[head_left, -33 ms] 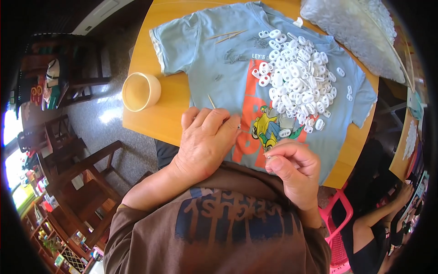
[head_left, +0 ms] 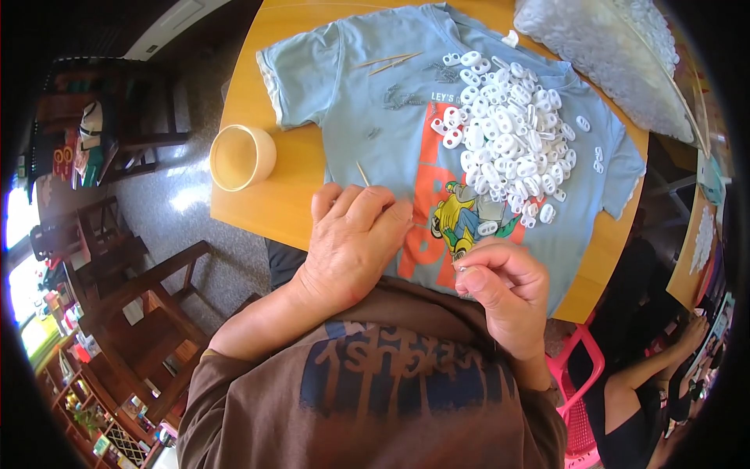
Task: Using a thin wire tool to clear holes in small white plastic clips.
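My left hand [head_left: 351, 242] is closed above a grey-blue T-shirt [head_left: 305, 66] spread on the table, fingertips pressed together and mostly hidden. A thin pointed wooden stick [head_left: 362, 173] shows beyond its knuckles; whether the hand grips it, I cannot tell. To the right, my right hand [head_left: 508, 293] pinches a tiny metal piece [head_left: 462, 270] between thumb and forefinger, perhaps a spring. Beyond it lies a heap of small white oval plastic pieces with two holes [head_left: 512, 129], like cord locks. Small grey springs [head_left: 402, 98] lie in clusters left of the heap.
More thin wooden sticks [head_left: 394, 62] lie on the shirt's far part. A cream cup [head_left: 243, 158] stands on the wooden table [head_left: 301, 211] at left. A large clear bag of white pieces [head_left: 601, 59] sits far right. Near the right side is a pink chair [head_left: 578, 391]; another person's arm [head_left: 656, 367] shows beyond.
Almost nothing differs. My left fingertips have shifted very slightly; my right hand keeps its pinch in the same place.
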Action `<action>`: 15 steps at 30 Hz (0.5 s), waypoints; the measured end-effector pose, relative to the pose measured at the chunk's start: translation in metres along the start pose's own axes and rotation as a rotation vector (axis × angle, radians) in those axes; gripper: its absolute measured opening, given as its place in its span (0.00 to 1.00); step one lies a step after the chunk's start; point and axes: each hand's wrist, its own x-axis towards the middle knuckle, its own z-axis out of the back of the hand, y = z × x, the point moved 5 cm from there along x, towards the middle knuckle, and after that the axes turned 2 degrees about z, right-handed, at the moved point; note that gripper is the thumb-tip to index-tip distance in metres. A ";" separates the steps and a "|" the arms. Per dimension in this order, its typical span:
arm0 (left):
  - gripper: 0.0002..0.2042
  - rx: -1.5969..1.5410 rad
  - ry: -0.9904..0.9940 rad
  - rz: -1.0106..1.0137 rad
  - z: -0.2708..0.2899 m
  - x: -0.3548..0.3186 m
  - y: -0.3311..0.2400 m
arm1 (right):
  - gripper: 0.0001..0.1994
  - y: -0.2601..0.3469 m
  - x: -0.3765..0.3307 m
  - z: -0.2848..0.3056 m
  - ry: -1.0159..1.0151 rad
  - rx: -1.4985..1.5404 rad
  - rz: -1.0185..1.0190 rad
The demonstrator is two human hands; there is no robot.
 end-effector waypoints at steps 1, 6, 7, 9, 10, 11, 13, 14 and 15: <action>0.14 0.001 -0.001 -0.002 0.001 0.000 0.001 | 0.05 0.000 0.000 0.001 -0.005 0.007 0.006; 0.10 -0.331 -0.087 -0.004 0.012 0.004 -0.007 | 0.06 0.004 0.000 0.002 -0.005 0.003 0.019; 0.10 -0.332 -0.087 -0.005 0.018 0.006 -0.011 | 0.06 0.005 0.001 0.002 0.004 -0.005 0.027; 0.10 -0.646 -0.027 0.048 0.028 0.011 -0.017 | 0.06 0.006 0.001 0.002 0.014 -0.013 0.037; 0.10 -0.646 -0.029 0.046 0.030 0.011 -0.020 | 0.06 0.007 0.000 0.001 0.004 -0.005 0.046; 0.10 -0.754 0.005 0.102 0.029 0.011 -0.019 | 0.06 0.008 0.000 0.001 -0.004 0.002 0.056; 0.10 -0.862 0.036 0.155 0.030 0.011 -0.019 | 0.05 0.011 0.001 0.000 0.025 0.015 0.070; 0.09 -1.015 0.081 0.235 0.028 0.010 -0.018 | 0.04 0.013 0.001 -0.002 0.050 0.031 0.083; 0.09 -1.168 0.128 0.316 0.025 0.009 -0.017 | 0.04 0.014 0.001 -0.002 0.051 0.028 0.087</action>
